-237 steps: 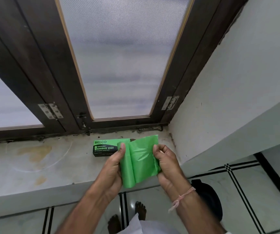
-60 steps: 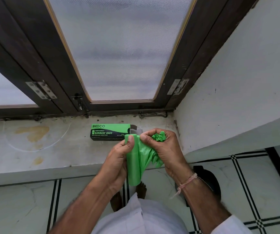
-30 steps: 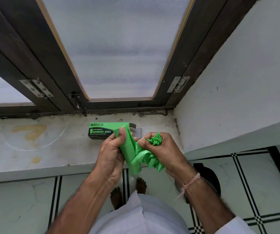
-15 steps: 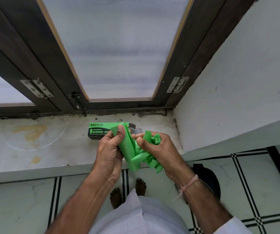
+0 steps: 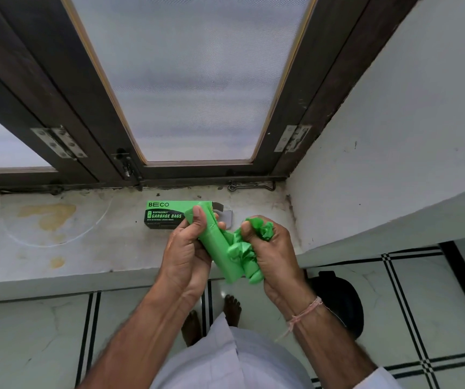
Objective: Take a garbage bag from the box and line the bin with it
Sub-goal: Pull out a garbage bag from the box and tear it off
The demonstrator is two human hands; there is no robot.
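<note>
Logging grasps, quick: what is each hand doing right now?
Left hand: closed on the green bag roll.
Right hand: closed on the crumpled green bag.

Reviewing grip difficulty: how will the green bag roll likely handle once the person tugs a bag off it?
The roll looks soft, not stiff: it dents under the left hand. The loose bag crumples in the right hand, so it is probably thin, floppy and light. Set on the sill, the roll might roll.
</note>
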